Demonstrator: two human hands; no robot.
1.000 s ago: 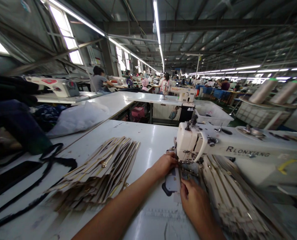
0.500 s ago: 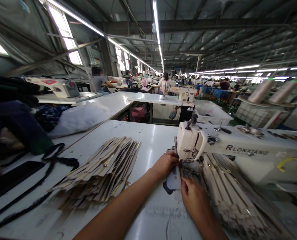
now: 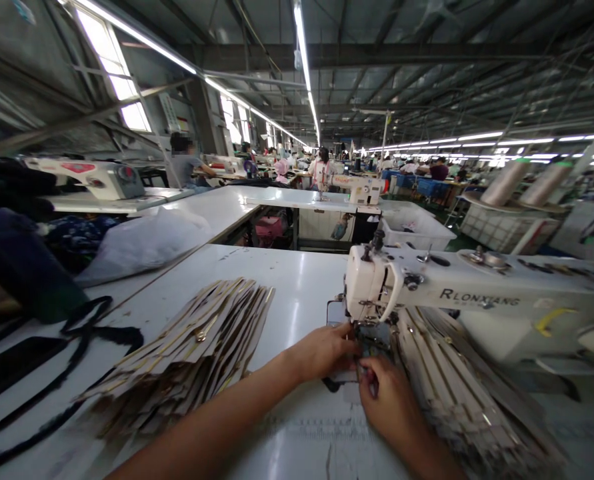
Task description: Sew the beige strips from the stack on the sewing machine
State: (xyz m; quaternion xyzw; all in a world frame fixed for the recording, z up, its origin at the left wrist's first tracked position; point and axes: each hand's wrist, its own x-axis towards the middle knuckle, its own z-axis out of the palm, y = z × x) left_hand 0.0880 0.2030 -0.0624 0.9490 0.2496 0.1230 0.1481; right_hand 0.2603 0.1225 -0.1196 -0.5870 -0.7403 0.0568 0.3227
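Observation:
A white sewing machine [image 3: 429,283] stands on the table at the right, its needle area just beyond my hands. My left hand [image 3: 327,350] is closed, with its fingertips at the front of the machine's bed plate [image 3: 349,375], left of the presser foot. Close beside it my right hand [image 3: 389,390] is pinched, thumb against forefinger. Whatever lies between the fingers of either hand is too small or hidden. Left of my arm lies a fanned stack of beige zippered strips [image 3: 191,350] with gold zipper teeth. More zippered strips [image 3: 469,387] lie in a bundle beneath the machine arm.
Black straps [image 3: 84,360] trail over the table's left side. A white plastic bag [image 3: 151,237] sits behind them. Beyond the table are a white bin [image 3: 414,227], thread cones [image 3: 505,181], another sewing machine [image 3: 359,187] and a person [image 3: 189,163] seated at the left.
My left hand has drawn back from beside the needle towards my right hand. My right fingers have curled into a tighter pinch. The whole view has shifted slightly to the right.

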